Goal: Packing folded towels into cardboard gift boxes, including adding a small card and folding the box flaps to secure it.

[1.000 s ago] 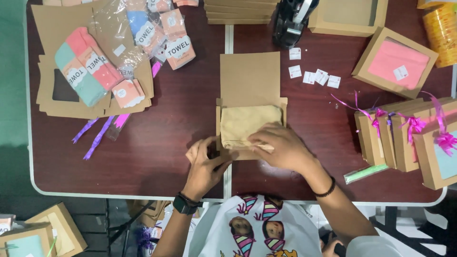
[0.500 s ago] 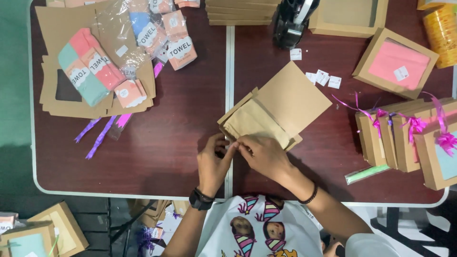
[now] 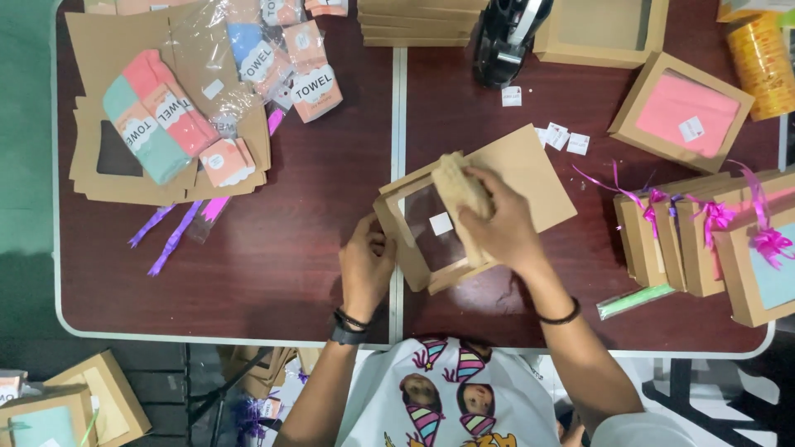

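A brown cardboard gift box with a clear window lies half folded at the middle of the dark table, tilted to the right. My left hand grips its near left corner. My right hand rests over the box's window side, fingers pressed on a folded tan flap. A small white sticker shows through the window.
Packed towels on flat box blanks lie at the far left, with purple ribbons. A black tape dispenser stands at the back. Finished boxes with pink bows line the right. A box holding a pink towel sits far right.
The flat box has been turned and raised into an open frame with its window showing. My right hand moved up onto the flap; my left hand shifted to the corner.
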